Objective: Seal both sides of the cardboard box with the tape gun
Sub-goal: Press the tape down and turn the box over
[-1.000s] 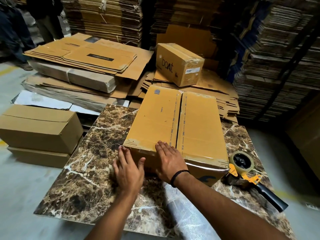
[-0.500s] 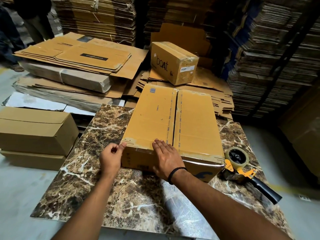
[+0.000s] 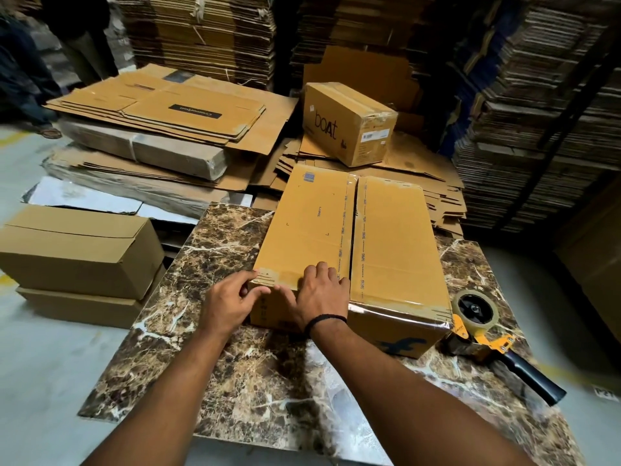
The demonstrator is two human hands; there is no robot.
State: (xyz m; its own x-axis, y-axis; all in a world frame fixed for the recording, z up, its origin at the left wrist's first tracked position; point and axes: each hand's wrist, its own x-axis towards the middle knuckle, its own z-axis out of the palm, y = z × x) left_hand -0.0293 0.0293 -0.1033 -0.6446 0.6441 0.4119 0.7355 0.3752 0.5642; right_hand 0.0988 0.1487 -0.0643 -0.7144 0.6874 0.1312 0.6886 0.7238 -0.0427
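The cardboard box (image 3: pixel 349 250) was positioned lengthwise on the marble-patterned worktop (image 3: pixel 215 348), its two top flaps meeting along a central seam. Clear tape was visible along the near top edge and over the near right corner. The left hand (image 3: pixel 228 302) was placed at the near left corner, fingers curled and pressed against the end face, with nothing grasped. The right hand (image 3: pixel 321 294) was laid flat and open over the near top edge, fingers spread on the left flap, thumb down the end face; a black band was worn at the wrist. The tape gun (image 3: pixel 487 334) was lying on the worktop just beside the near right corner of the box, untouched by either hand.
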